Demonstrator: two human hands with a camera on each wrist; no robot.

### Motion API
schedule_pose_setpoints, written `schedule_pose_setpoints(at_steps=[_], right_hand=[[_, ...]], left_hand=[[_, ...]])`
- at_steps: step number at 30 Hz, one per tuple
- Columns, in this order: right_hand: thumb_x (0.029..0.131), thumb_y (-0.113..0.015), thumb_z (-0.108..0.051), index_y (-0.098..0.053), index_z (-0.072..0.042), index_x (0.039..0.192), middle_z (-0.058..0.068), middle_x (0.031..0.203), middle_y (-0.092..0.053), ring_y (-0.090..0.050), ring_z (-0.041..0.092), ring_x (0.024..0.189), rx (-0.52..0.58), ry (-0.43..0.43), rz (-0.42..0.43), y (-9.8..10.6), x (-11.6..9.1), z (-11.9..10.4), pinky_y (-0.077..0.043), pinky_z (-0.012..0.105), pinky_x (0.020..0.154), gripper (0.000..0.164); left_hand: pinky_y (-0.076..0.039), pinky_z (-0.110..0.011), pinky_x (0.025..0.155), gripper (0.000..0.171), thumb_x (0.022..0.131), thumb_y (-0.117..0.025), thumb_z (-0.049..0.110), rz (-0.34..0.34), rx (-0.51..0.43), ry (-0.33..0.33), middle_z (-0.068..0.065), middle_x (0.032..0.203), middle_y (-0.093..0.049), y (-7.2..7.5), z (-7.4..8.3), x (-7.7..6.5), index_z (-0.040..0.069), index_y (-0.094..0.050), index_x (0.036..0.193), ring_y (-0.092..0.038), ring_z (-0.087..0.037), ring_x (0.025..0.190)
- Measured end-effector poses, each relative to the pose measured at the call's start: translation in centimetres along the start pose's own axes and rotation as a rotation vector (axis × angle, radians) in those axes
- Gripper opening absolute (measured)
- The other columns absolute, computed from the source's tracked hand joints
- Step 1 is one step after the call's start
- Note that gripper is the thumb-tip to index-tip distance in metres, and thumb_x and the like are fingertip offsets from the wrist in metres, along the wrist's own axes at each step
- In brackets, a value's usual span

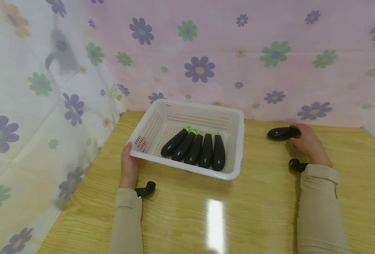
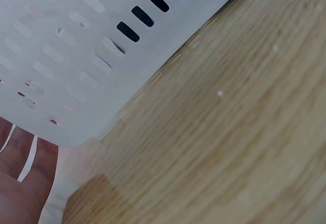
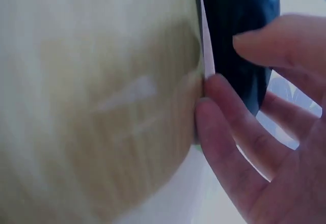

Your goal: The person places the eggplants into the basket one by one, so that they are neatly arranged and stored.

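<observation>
A white plastic basket (image 1: 238,141) with slotted walls sits at the back of the table. Inside it, several dark eggplants (image 1: 192,150) lie side by side, their green stems toward the far wall. My left hand (image 1: 129,167) grips the basket's near left corner, thumb at the rim; in the left wrist view its fingers (image 2: 43,165) are against the outer wall. Off to the right, my right hand (image 1: 308,143) holds another eggplant (image 1: 281,133) by one end, low over the table. The right wrist view shows thumb and fingers around this eggplant (image 3: 239,25).
The wood-grain table (image 1: 257,211) has a bright light reflection at its front. Flowered cloth (image 1: 222,46) hangs behind and along the left side. A small black wrist camera (image 1: 146,189) sticks out from the left sleeve, another wrist camera (image 1: 297,165) from the right.
</observation>
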State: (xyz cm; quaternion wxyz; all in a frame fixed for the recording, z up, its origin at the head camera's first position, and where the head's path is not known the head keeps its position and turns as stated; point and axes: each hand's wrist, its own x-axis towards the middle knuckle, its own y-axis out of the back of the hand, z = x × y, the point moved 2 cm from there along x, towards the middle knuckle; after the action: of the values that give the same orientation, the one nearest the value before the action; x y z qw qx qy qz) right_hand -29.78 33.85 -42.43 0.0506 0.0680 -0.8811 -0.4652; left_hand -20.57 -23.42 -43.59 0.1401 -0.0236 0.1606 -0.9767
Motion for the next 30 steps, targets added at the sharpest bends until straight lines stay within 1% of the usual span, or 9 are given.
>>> schedule_pose_setpoints(at_steps=[3, 6, 10, 14, 18, 21, 23, 26, 30], right_hand=[[0.085, -0.048, -0.008, -0.031, 0.007, 0.133, 0.037, 0.130, -0.022, -0.035, 0.049, 0.105, -0.005, 0.003, -0.016, -0.5, -0.4, -0.9, -0.029, 0.059, 0.085, 0.052], [0.088, -0.045, -0.010, -0.031, 0.006, 0.134, 0.037, 0.131, -0.020, -0.039, 0.048, 0.100, 0.001, -0.004, -0.022, -0.8, -1.1, -1.7, -0.031, 0.058, 0.081, 0.051], [0.088, -0.042, -0.008, -0.034, 0.005, 0.132, 0.034, 0.135, -0.020, -0.032, 0.051, 0.110, -0.002, -0.027, -0.029, -0.9, -2.0, -2.5, -0.028, 0.060, 0.084, 0.046], [0.091, -0.036, -0.010, -0.036, 0.000, 0.133, 0.026, 0.142, -0.018, -0.027, 0.050, 0.117, -0.009, -0.077, -0.037, -1.0, -2.8, -3.3, -0.026, 0.060, 0.085, 0.043], [0.096, -0.024, -0.020, -0.036, -0.004, 0.134, 0.016, 0.147, -0.011, -0.017, 0.047, 0.125, 0.059, -0.132, -0.044, -1.2, -3.4, -4.3, -0.021, 0.060, 0.092, 0.043], [0.096, -0.013, -0.026, -0.038, -0.005, 0.132, 0.011, 0.148, -0.011, -0.007, 0.042, 0.130, 0.136, -0.173, -0.045, -1.4, -3.9, -4.8, -0.012, 0.059, 0.098, 0.049], [0.095, -0.009, -0.030, -0.040, -0.005, 0.130, 0.010, 0.147, -0.014, -0.005, 0.040, 0.131, 0.161, -0.191, -0.041, -1.6, -4.3, -5.0, -0.009, 0.058, 0.100, 0.053], [0.096, -0.013, -0.034, -0.043, -0.003, 0.127, 0.012, 0.146, -0.018, -0.008, 0.041, 0.130, 0.177, -0.194, -0.028, -1.9, -4.9, -5.0, -0.010, 0.058, 0.100, 0.054], [0.095, -0.027, -0.042, -0.042, 0.002, 0.127, 0.021, 0.144, -0.018, -0.012, 0.046, 0.127, 0.122, -0.143, -0.016, -2.0, -5.0, -5.1, -0.015, 0.060, 0.096, 0.056]], left_hand=[[-0.022, -0.030, 0.102, 0.047, 0.094, -0.033, 0.038, -0.001, -0.007, -0.007, -0.005, 0.130, -0.044, 0.0, 0.2, 0.1, 0.011, -0.045, 0.129, -0.039, -0.015, 0.118], [-0.021, -0.030, 0.102, 0.047, 0.094, -0.033, 0.038, 0.005, -0.022, 0.007, -0.004, 0.131, -0.042, 0.0, 0.1, 0.1, 0.011, -0.044, 0.130, -0.037, -0.014, 0.119], [-0.021, -0.030, 0.102, 0.046, 0.094, -0.034, 0.037, 0.004, -0.030, 0.012, -0.004, 0.132, -0.043, 0.0, -0.1, 0.1, 0.011, -0.044, 0.130, -0.037, -0.014, 0.120], [-0.024, -0.031, 0.101, 0.046, 0.094, -0.033, 0.038, -0.011, -0.023, -0.005, -0.004, 0.132, -0.043, 0.1, -0.2, 0.0, 0.012, -0.045, 0.130, -0.038, -0.015, 0.120], [-0.026, -0.033, 0.100, 0.046, 0.093, -0.035, 0.038, -0.001, -0.039, -0.007, -0.005, 0.132, -0.043, 0.2, 0.0, -0.1, 0.012, -0.045, 0.130, -0.039, -0.017, 0.119], [-0.025, -0.032, 0.101, 0.046, 0.093, -0.035, 0.039, 0.000, -0.044, -0.001, -0.004, 0.132, -0.042, 0.2, 0.1, -0.1, 0.013, -0.044, 0.130, -0.039, -0.015, 0.120], [-0.024, -0.031, 0.102, 0.046, 0.093, -0.035, 0.039, -0.012, -0.050, 0.004, -0.004, 0.133, -0.042, 0.0, 0.1, -0.3, 0.014, -0.043, 0.131, -0.038, -0.014, 0.121], [-0.023, -0.030, 0.102, 0.045, 0.093, -0.035, 0.039, -0.027, -0.044, 0.011, -0.001, 0.134, -0.041, 0.0, 0.0, -0.5, 0.015, -0.044, 0.131, -0.037, -0.012, 0.122], [-0.023, -0.031, 0.103, 0.045, 0.094, -0.035, 0.038, -0.031, -0.050, 0.008, -0.001, 0.134, -0.041, -0.1, 0.1, -0.8, 0.015, -0.044, 0.131, -0.037, -0.012, 0.122]])
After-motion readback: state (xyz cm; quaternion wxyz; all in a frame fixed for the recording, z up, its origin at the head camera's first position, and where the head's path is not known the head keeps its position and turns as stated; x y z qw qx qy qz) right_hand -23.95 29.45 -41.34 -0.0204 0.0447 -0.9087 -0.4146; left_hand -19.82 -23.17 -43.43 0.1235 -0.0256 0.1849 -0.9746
